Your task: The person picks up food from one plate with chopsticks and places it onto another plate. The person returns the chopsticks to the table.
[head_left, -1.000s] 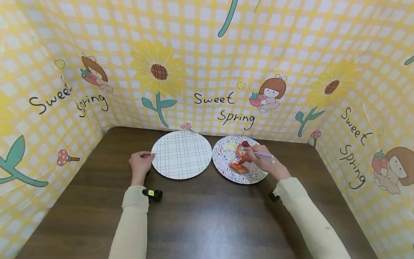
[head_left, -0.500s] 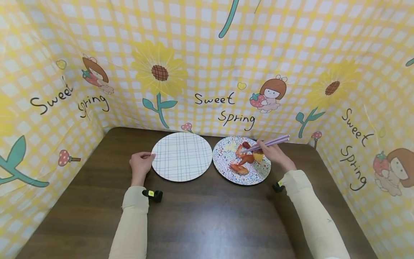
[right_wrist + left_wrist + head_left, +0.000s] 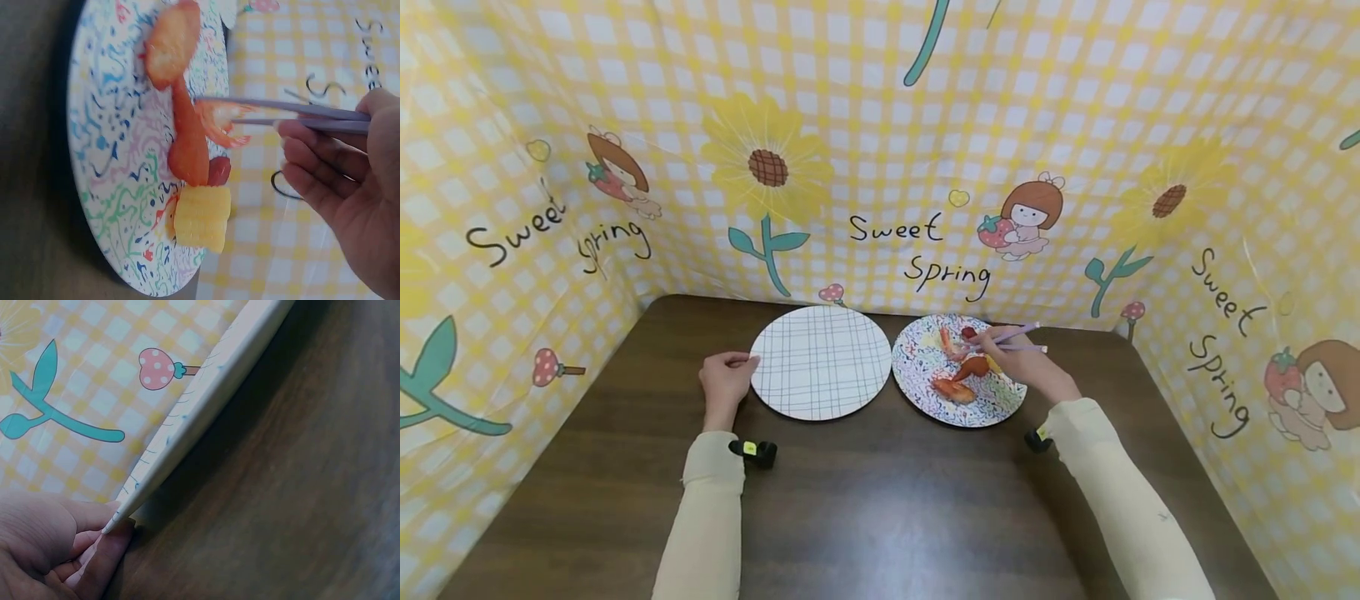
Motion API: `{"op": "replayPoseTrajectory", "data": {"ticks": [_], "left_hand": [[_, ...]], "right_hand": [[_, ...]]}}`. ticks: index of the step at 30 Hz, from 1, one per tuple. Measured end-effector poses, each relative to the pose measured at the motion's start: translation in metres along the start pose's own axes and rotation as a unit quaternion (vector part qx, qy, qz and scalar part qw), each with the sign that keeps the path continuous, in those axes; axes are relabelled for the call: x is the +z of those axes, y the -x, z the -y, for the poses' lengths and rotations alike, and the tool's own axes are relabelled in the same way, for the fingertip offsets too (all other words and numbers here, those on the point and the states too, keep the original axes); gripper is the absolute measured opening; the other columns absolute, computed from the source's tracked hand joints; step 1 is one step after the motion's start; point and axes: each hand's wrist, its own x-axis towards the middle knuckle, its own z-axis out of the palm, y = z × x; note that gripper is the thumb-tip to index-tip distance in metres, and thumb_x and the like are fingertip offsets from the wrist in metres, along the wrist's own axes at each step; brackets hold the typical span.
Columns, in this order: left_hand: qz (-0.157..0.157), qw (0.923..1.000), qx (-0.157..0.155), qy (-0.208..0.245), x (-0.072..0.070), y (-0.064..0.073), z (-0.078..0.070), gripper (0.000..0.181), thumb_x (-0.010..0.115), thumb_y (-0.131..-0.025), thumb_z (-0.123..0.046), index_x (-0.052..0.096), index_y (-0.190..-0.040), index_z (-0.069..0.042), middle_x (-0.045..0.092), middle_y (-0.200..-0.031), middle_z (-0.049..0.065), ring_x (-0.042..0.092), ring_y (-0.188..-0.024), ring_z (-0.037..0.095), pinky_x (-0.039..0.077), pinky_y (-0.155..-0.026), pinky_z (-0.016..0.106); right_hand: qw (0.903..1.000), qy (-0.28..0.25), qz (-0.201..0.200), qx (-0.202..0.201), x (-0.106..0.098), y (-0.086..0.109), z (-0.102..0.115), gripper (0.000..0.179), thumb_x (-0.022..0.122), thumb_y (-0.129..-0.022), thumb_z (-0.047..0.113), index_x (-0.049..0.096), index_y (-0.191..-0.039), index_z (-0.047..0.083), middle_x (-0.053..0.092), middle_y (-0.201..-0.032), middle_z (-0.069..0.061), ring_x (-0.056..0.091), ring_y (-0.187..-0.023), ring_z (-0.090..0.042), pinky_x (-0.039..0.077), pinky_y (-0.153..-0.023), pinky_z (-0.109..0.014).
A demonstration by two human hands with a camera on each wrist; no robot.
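My left hand (image 3: 726, 379) pinches the left rim of a white plate with a blue checked pattern (image 3: 820, 362); in the left wrist view the thumb lies above the rim and fingers below. My right hand (image 3: 1022, 364) holds a pair of purple chopsticks (image 3: 281, 107), their shafts spread apart. Their tips are at a shrimp (image 3: 219, 125) on the speckled plate (image 3: 112, 134). Around the shrimp lie a drumstick (image 3: 189, 153), a browned chicken wing (image 3: 172, 50), a yellow corn piece (image 3: 203, 219) and a small dark red piece (image 3: 219, 170).
Both plates sit side by side, rims nearly meeting, on a dark wooden table (image 3: 880, 508). A yellow checked cloth (image 3: 880, 167) with flowers and lettering walls the back and sides. Each wrist wears a black camera, such as the left one (image 3: 763, 453).
Over the last second my right hand shifts away to the right, then partly back left. The chopsticks, close together half a second ago, are now spread, and the shrimp stands more upright. My left hand stays put.
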Motion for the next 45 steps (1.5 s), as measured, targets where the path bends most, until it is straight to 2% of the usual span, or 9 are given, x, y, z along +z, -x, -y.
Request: {"op": "replayPoseTrajectory", "data": {"ticks": [2,3,6,15,22,26,29,37,45], "left_hand": [[0.0,1.0,0.0,-0.002,0.0,0.0,0.0,0.033,0.07,-0.096,-0.024,0.074,-0.115,0.002,0.072,-0.112,0.024,0.064,-0.105,0.036,0.052,-0.088,0.046],[-0.002,1.0,-0.001,-0.002,0.001,-0.001,0.0,0.033,0.07,-0.096,-0.024,0.074,-0.115,0.002,0.072,-0.112,0.024,0.065,-0.104,0.035,0.052,-0.087,0.045],[-0.002,1.0,-0.002,-0.004,0.001,0.0,0.0,0.032,0.07,-0.096,-0.024,0.074,-0.115,0.002,0.072,-0.111,0.023,0.067,-0.101,0.034,0.053,-0.083,0.042],[-0.005,1.0,-0.001,-0.001,0.001,0.002,-0.002,0.032,0.07,-0.096,-0.023,0.074,-0.114,0.003,0.072,-0.11,0.025,0.067,-0.1,0.035,0.053,-0.083,0.044],[-0.003,1.0,-0.003,-0.005,0.001,0.0,0.001,0.032,0.07,-0.096,-0.024,0.075,-0.114,0.002,0.073,-0.109,0.023,0.067,-0.099,0.033,0.052,-0.079,0.038],[-0.003,1.0,-0.001,-0.004,0.002,0.0,0.001,0.032,0.071,-0.096,-0.024,0.075,-0.113,0.002,0.073,-0.108,0.022,0.066,-0.098,0.034,0.052,-0.08,0.039],[-0.008,1.0,0.001,-0.005,0.002,0.001,0.0,0.031,0.071,-0.095,-0.024,0.075,-0.112,0.002,0.073,-0.107,0.023,0.066,-0.098,0.034,0.052,-0.081,0.041],[-0.01,0.9999,0.005,-0.008,0.002,0.0,0.001,0.031,0.072,-0.095,-0.024,0.075,-0.111,0.002,0.074,-0.105,0.022,0.067,-0.096,0.033,0.052,-0.079,0.039],[-0.021,0.9996,0.008,-0.014,0.002,-0.002,0.001,0.03,0.073,-0.094,-0.023,0.076,-0.109,0.002,0.075,-0.103,0.021,0.068,-0.094,0.032,0.051,-0.078,0.036]], "right_hand": [[0.999,0.012,-0.028,-0.033,0.003,0.001,0.003,0.03,0.04,-0.109,0.004,0.062,-0.09,-0.003,0.051,-0.07,0.0,0.041,-0.063,-0.008,0.044,-0.071,-0.025],[0.9949,-0.074,-0.054,-0.043,0.005,0.002,0.003,0.025,0.05,-0.107,0.006,0.069,-0.093,0.0,0.055,-0.072,0.0,0.041,-0.062,-0.008,0.043,-0.069,-0.025],[0.9925,-0.087,-0.071,-0.048,0.009,0.005,0.005,0.023,0.054,-0.106,0.011,0.075,-0.097,0.008,0.057,-0.072,0.005,0.045,-0.064,-0.007,0.042,-0.062,-0.026],[0.9934,-0.019,-0.08,-0.08,0.011,0.011,0.007,0.031,0.058,-0.102,0.005,0.061,-0.072,0.011,0.041,-0.064,0.006,0.038,-0.061,-0.01,0.036,-0.06,-0.028],[0.9873,0.011,-0.068,-0.143,0.009,0.013,0.001,0.03,0.059,-0.097,-0.007,0.063,-0.072,0.011,0.043,-0.063,0.009,0.034,-0.062,-0.004,0.049,-0.084,-0.036],[0.9884,0.002,-0.073,-0.134,0.008,0.01,0.005,0.031,0.061,-0.098,-0.004,0.062,-0.07,0.011,0.043,-0.06,0.009,0.035,-0.058,-0.003,0.049,-0.07,-0.031],[0.9921,-0.015,-0.063,-0.107,0.006,0.008,0.009,0.027,0.061,-0.1,0.003,0.069,-0.075,0.009,0.045,-0.06,0.008,0.036,-0.057,-0.005,0.038,-0.057,-0.025],[0.9961,-0.035,-0.066,-0.046,0.007,0.006,0.005,0.037,0.055,-0.103,0.004,0.057,-0.066,0.006,0.042,-0.058,0.006,0.039,-0.053,-0.009,0.035,-0.053,-0.025],[0.9919,-0.071,-0.102,-0.024,0.012,0.009,-0.005,0.028,0.051,-0.104,0.007,0.074,-0.092,-0.004,0.049,-0.063,0.003,0.04,-0.054,-0.008,0.034,-0.049,-0.024]]}}
